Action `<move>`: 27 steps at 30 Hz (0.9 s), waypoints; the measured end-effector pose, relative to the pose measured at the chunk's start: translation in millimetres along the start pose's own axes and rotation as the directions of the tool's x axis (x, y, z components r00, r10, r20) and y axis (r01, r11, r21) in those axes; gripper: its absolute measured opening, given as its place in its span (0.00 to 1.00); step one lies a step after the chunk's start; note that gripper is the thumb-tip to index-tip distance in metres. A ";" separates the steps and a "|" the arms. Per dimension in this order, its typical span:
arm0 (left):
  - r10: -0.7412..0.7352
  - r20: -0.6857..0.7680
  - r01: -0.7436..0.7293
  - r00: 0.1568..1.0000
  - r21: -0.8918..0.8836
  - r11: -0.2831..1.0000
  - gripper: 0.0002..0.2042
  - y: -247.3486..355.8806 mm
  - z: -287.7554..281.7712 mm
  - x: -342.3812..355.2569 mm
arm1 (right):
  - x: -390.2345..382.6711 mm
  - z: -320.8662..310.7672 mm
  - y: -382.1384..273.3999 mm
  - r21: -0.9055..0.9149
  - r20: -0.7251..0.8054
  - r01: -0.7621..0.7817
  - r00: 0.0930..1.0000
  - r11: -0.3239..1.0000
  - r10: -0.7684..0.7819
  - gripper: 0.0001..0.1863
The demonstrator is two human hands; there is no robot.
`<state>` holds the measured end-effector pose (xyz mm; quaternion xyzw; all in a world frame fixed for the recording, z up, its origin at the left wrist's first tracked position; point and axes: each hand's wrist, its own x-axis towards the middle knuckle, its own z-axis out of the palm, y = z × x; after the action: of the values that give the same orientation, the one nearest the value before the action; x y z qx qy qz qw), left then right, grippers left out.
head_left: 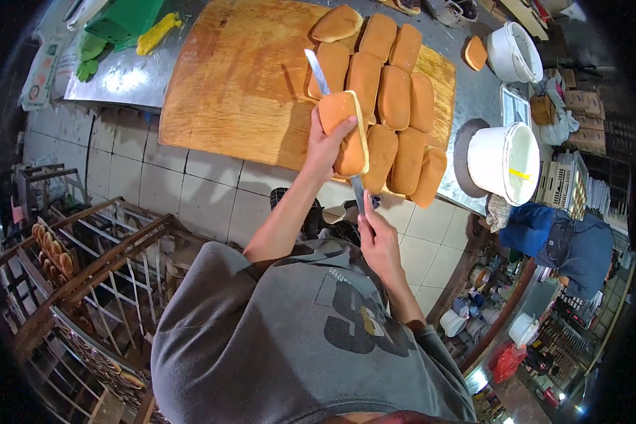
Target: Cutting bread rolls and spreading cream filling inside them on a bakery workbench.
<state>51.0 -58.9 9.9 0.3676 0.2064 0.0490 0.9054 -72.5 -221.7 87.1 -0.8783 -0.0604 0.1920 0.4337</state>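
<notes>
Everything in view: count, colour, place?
Table: one, grey, top
Board: one, brown, on table
Loose loaves: about eleven, brown, board and table
Held loaf: one, brown, centre
Knife: one, silver, centre
Table buckets: two, white, right
Container: one, green, upper left
Crumpled item: one, yellow, beside container
Rack: one-plus, brown, left
Other person: one, blue clothing, right
Clutter: uncounted, mixed, right
Left grip: one, bare, holding loaf
Right grip: one, bare, on knife
Shirt: one, grey, bottom
</notes>
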 end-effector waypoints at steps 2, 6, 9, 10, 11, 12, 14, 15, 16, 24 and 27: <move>0.027 -0.042 -0.027 0.999 0.006 1.000 0.25 5.9 -15.6 15.0 | -13.3 -2.6 13.8 -0.022 0.027 0.084 0.996 0.996 -0.084 0.27; 0.034 -0.192 -0.025 0.981 0.047 0.999 0.21 44.8 -31.8 21.6 | -64.6 -45.9 47.0 -0.040 0.144 -0.032 0.989 0.999 0.037 0.24; 0.032 -0.269 0.005 0.963 0.137 0.991 0.18 66.7 -60.9 25.9 | -114.5 -75.8 88.4 -0.032 0.153 -0.088 0.984 0.996 0.092 0.22; 0.149 -0.226 -0.036 0.963 0.441 0.897 0.18 66.9 -71.1 28.6 | -131.3 -82.3 100.4 -0.018 0.099 -0.105 0.989 0.994 0.107 0.22; 0.253 -0.149 -0.078 0.956 0.700 0.710 0.19 65.2 -80.7 29.6 | -142.0 -86.4 108.9 -0.002 0.051 -0.118 0.992 0.993 0.118 0.22; 0.245 -0.145 -0.075 0.959 0.702 0.708 0.19 59.3 -90.6 32.4 | -148.9 -88.6 110.9 0.001 0.046 -0.126 0.991 0.992 0.126 0.22; 0.579 0.417 -0.217 0.701 0.898 -0.384 0.23 47.7 -106.0 35.9 | -156.9 -89.9 116.0 0.083 -0.066 -0.261 0.961 0.962 0.267 0.23; 0.572 0.425 -0.229 0.702 0.895 -0.383 0.23 44.9 -91.5 33.6 | -157.3 -88.9 120.9 0.087 -0.076 -0.268 0.958 0.959 0.275 0.23; 0.573 0.371 -0.271 0.730 0.928 -0.256 0.27 41.6 -67.2 24.8 | -156.9 -86.5 127.0 0.117 -0.102 -0.311 0.941 0.943 0.323 0.23; 0.156 -0.059 0.063 0.986 0.998 -0.017 0.40 -25.9 -8.0 1.6 | -125.7 -72.1 121.8 0.217 -0.202 -0.251 0.934 0.943 0.295 0.24; 0.163 0.093 -0.086 0.982 0.995 -0.045 0.41 -22.7 -10.6 -1.2 | -102.7 -66.2 118.2 0.196 -0.188 -0.143 0.965 0.970 0.181 0.23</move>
<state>44.1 -68.8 -12.1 0.9205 0.1686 -0.0228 0.3517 -148.2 -371.5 60.0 -0.8523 0.0745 0.1403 0.4983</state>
